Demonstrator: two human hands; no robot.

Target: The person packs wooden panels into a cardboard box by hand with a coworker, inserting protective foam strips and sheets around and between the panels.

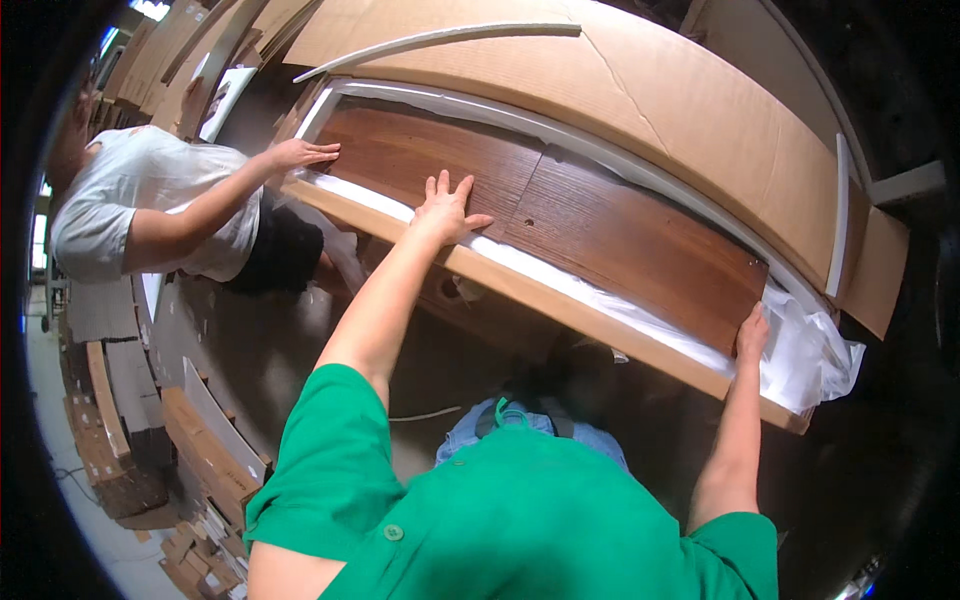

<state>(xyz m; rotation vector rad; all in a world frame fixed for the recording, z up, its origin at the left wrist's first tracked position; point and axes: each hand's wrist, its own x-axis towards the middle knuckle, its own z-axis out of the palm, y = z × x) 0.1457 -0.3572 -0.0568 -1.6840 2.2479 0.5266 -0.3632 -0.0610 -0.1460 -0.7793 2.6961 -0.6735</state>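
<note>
An open cardboard carton [600,330], its long axis slanting from far left to near right, carries a dark wood-grain panel [570,215] parallel to its near edge, ahead of both wrists. The left hand [445,212], nearer the panel's middle, lies flat with fingers spread; the right hand [752,332] meets the near right corner, its closure indeterminable. A co-worker's hand [303,155] touches the left end.

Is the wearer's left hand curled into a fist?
No, the left hand has its fingers spread over the brown board.
</note>
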